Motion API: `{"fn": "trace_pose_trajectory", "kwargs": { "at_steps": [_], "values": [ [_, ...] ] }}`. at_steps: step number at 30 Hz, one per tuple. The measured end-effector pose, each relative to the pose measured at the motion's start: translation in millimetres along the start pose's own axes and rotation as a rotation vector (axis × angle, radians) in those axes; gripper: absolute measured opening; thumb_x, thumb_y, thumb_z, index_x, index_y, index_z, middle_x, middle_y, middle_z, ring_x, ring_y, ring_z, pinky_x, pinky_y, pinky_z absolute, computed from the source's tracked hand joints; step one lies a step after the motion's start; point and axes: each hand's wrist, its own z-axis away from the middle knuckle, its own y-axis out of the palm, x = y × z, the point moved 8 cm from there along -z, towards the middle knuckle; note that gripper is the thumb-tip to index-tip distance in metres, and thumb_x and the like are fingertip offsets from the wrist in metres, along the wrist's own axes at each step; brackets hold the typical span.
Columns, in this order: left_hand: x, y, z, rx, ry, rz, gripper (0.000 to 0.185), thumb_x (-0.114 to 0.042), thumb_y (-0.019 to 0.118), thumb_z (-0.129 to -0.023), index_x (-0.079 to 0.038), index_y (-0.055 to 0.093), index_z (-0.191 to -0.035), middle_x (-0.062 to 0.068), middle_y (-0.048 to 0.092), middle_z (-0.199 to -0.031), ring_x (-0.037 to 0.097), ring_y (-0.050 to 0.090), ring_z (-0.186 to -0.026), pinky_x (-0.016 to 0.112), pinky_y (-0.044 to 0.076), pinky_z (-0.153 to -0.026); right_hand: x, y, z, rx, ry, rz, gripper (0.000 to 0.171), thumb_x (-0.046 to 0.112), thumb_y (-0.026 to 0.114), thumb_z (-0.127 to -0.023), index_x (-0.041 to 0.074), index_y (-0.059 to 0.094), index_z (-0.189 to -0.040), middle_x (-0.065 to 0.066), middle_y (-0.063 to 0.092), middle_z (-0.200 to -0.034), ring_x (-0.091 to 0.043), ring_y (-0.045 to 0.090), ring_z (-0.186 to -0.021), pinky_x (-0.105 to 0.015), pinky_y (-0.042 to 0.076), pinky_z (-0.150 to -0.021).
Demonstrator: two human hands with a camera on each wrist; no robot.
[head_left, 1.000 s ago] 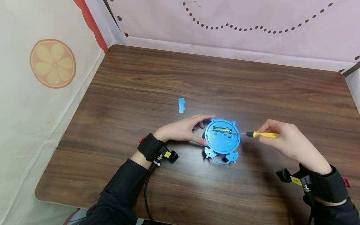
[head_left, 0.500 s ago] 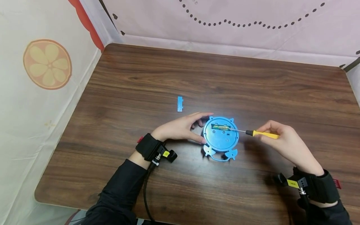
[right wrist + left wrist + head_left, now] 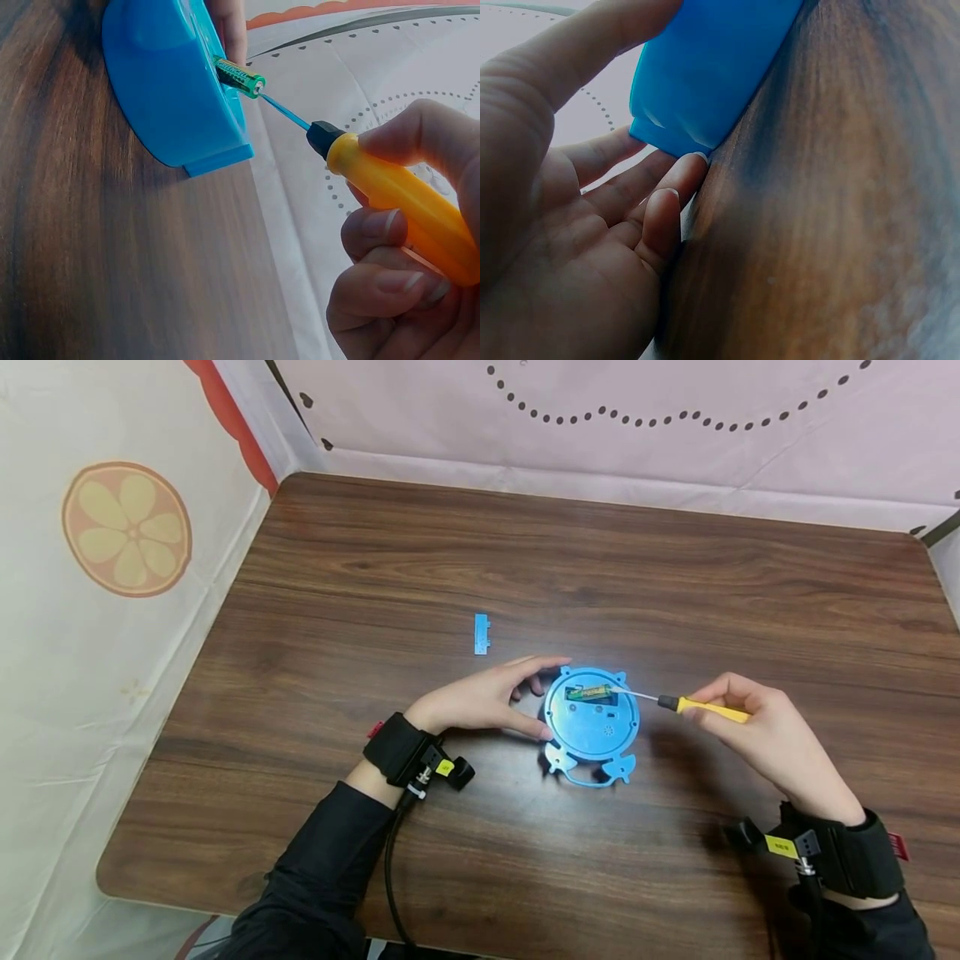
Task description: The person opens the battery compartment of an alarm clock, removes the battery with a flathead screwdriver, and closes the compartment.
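A round blue alarm clock (image 3: 588, 739) lies back side up on the table, its battery slot uncovered. My left hand (image 3: 487, 700) holds its left side between thumb and fingers; in the left wrist view fingertips sit at the lower edge of the blue casing (image 3: 705, 67). My right hand (image 3: 772, 735) grips a yellow-handled screwdriver (image 3: 716, 708). In the right wrist view the screwdriver's tip meets the end of a green battery (image 3: 238, 77), which tilts up out of the slot at that end. The battery's other end stays down in the slot.
A small blue battery cover (image 3: 481, 635) lies on the brown wood-grain table (image 3: 375, 577), beyond my left hand. Pale printed curtains (image 3: 600, 452) border the back and left of the table. A black cable (image 3: 390, 877) hangs from the left wrist camera.
The battery lay level in the slot before; now its right end has risen on the screwdriver's tip. The screwdriver's tip has lifted slightly. My left hand keeps its hold on the clock.
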Motion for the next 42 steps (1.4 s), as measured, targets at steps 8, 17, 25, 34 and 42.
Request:
{"fn": "trace_pose_trajectory", "kwargs": {
  "at_steps": [8,17,25,34,42],
  "values": [
    [-3.4,-1.8,-1.2,0.003,0.0,-0.008,0.09,-0.038,0.08,-0.087,-0.026,0.029,-0.159,-0.003,0.05,-0.128,0.011,0.048,-0.112,0.034,0.044,-0.092,-2,-7,3,-0.007,0.025,-0.004,0.015,0.028,0.066,-0.1,0.016,0.069,-0.108,-0.006,0.067,-0.106,-0.02,0.045,-0.073,-0.034,0.033,-0.054],
    [-4.3,-4.1,-1.0,-0.001,0.002,-0.019,0.089,-0.036,0.081,-0.087,-0.025,0.029,-0.159,-0.002,0.05,-0.129,0.011,0.049,-0.111,0.034,0.044,-0.093,-10,-15,6,-0.082,0.061,0.015,0.016,0.03,0.066,-0.1,0.017,0.069,-0.109,0.0,0.068,-0.105,-0.017,0.048,-0.076,-0.031,0.036,-0.058],
    [-4.2,-5.4,-0.7,-0.002,0.0,-0.018,0.089,-0.034,0.081,-0.087,-0.024,0.029,-0.159,-0.001,0.05,-0.128,0.013,0.049,-0.11,0.033,0.044,-0.092,-13,-28,5,-0.29,0.033,0.042,0.026,0.032,0.065,-0.1,0.012,0.065,-0.116,0.013,0.066,-0.104,-0.007,0.056,-0.085,-0.022,0.038,-0.066],
    [-3.1,-4.3,1.3,-0.004,0.003,-0.022,0.089,-0.034,0.08,-0.088,-0.024,0.029,-0.159,0.001,0.05,-0.131,0.015,0.049,-0.113,0.035,0.043,-0.094,-23,-46,-12,-0.413,0.054,0.125,0.035,0.033,0.06,-0.101,0.004,0.061,-0.122,-0.015,0.067,-0.111,0.004,0.051,-0.077,-0.019,0.037,-0.067],
    [-1.2,0.4,0.2,-0.003,-0.004,-0.013,0.09,-0.036,0.081,-0.087,-0.027,0.03,-0.159,-0.002,0.05,-0.13,0.011,0.049,-0.112,0.033,0.044,-0.093,-49,-45,-38,-0.377,0.137,0.171,0.048,0.043,0.054,-0.102,0.0,0.058,-0.122,-0.024,0.065,-0.117,-0.02,0.055,-0.087,-0.022,0.038,-0.068]
  ]
}}
